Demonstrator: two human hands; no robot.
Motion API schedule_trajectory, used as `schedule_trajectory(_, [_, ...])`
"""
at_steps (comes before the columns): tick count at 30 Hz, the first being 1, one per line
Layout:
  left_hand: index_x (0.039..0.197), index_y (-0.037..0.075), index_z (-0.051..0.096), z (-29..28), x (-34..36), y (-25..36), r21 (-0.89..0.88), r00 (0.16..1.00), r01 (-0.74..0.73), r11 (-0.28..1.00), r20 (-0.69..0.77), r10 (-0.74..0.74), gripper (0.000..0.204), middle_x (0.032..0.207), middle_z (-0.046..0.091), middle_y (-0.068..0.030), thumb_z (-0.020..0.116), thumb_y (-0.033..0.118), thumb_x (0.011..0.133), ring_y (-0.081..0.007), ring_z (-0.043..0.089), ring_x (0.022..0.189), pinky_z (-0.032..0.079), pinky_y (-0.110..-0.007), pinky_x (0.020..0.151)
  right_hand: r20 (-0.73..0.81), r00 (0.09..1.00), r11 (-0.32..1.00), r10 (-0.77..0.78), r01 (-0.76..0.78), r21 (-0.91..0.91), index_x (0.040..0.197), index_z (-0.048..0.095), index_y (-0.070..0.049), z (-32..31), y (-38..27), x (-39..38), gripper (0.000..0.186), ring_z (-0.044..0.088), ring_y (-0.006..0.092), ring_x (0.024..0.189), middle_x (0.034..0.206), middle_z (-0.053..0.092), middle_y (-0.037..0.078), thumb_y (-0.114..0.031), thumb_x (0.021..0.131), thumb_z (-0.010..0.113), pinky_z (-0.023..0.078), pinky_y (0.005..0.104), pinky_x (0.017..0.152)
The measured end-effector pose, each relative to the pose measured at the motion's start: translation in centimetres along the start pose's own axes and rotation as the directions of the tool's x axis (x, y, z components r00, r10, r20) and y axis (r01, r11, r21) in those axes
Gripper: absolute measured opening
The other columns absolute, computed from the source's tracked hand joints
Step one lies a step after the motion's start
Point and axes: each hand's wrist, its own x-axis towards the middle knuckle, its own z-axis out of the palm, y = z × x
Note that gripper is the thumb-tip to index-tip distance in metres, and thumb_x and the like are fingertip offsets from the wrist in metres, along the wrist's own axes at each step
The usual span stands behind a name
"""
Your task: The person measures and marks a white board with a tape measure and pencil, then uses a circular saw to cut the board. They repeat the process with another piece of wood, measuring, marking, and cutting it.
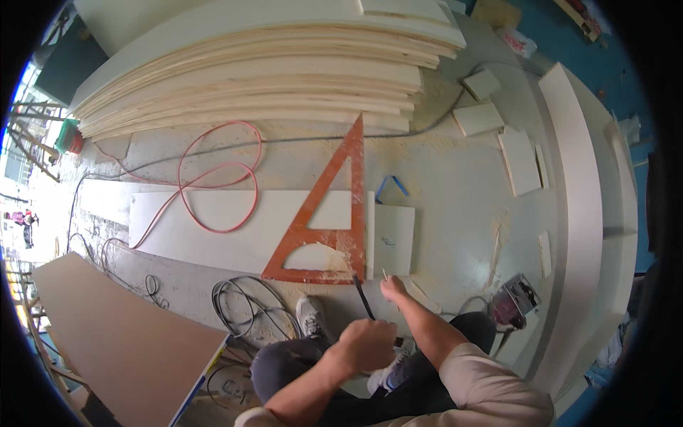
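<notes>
My left hand (366, 344) is closed around a narrow dark strip-like tool (363, 297), whose far end reaches the bottom corner of a large orange-brown set square (358, 192). What the tool is, I cannot make out. Sawdust dusts the set square, which lies across a long white board (213, 220) on the floor. To the right, my right hand (393, 289) pinches a thin pale stick, like a pencil (385, 273), near the lower edge of a smaller white board piece (395, 238). A small blue strip (393, 186) lies just above that piece.
Stacked pale boards (249, 78) fill the far side. A red hose (181, 181) loops over the long board; black cable (245, 309) coils by my foot. At right are a power saw (514, 302), offcuts (521, 162) and a long white panel (578, 185). A brown panel (128, 341) stands left.
</notes>
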Motion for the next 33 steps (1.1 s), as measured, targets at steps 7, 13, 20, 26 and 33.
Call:
schedule_trajectory(7, [0.080,0.000,0.062,-0.5,-5.1,2.2,-0.048,0.910,0.049,0.998,-0.409,-0.064,0.022,0.079,0.065,-0.0183,0.060,0.021,0.074,-0.0345,0.066,0.073,0.054,-0.043,0.066,-0.056,0.992,0.758,0.113,-0.050,0.650,0.118,0.045,-0.003,7.0,1.0,8.7,0.034,0.062,0.0273,0.058,0.086,0.058,0.014,-0.027,0.094,0.042,0.055,0.0425,0.049])
schedule_trajectory(13, [0.086,0.000,0.063,4.3,-8.7,3.5,0.080,0.893,0.179,0.981,-0.432,-0.127,0.021,0.083,0.066,-0.0176,0.057,0.018,0.077,-0.0314,0.067,0.073,0.054,-0.040,0.061,0.172,0.963,0.673,-0.208,0.013,0.740,0.113,0.052,-0.006,8.2,-5.1,2.5,0.034,0.061,0.0263,0.071,0.090,0.062,0.012,-0.034,0.095,0.045,0.055,0.0415,0.060])
schedule_trajectory(20, [0.084,-0.002,0.068,1.1,-10.7,5.9,-0.119,0.927,0.140,0.983,-0.333,-0.172,0.027,0.085,0.068,-0.0202,0.060,0.022,0.074,-0.0342,0.067,0.079,0.054,-0.043,0.071,-0.027,0.981,0.571,0.193,-0.089,0.816,0.083,0.054,-0.004,6.3,-2.5,5.1,0.037,0.048,0.0192,0.045,0.059,0.050,0.008,-0.040,0.092,0.051,0.049,0.0332,0.049])
schedule_trajectory(26, [0.086,0.000,0.070,2.8,-9.1,5.1,-0.109,0.914,0.164,0.980,-0.357,-0.193,0.026,0.086,0.069,-0.0195,0.060,0.018,0.071,-0.0335,0.068,0.076,0.055,-0.042,0.068,-0.060,0.974,0.801,-0.220,0.216,0.558,0.095,0.062,-0.005,3.1,-9.2,-3.3,0.028,0.054,0.0168,0.052,0.072,0.060,0.005,-0.029,0.082,0.067,0.042,0.0324,0.045])
schedule_trajectory(33, [0.088,-0.001,0.070,2.9,-8.4,6.2,-0.094,0.955,0.103,0.990,-0.269,-0.125,0.027,0.088,0.069,-0.0203,0.062,0.020,0.072,-0.0333,0.068,0.082,0.055,-0.042,0.070,0.178,0.872,0.707,-0.456,0.234,0.667,0.100,0.065,0.002,3.1,-12.4,-2.2,0.021,0.065,0.0179,0.080,0.092,0.068,0.009,-0.011,0.083,0.067,0.053,0.0314,0.071])
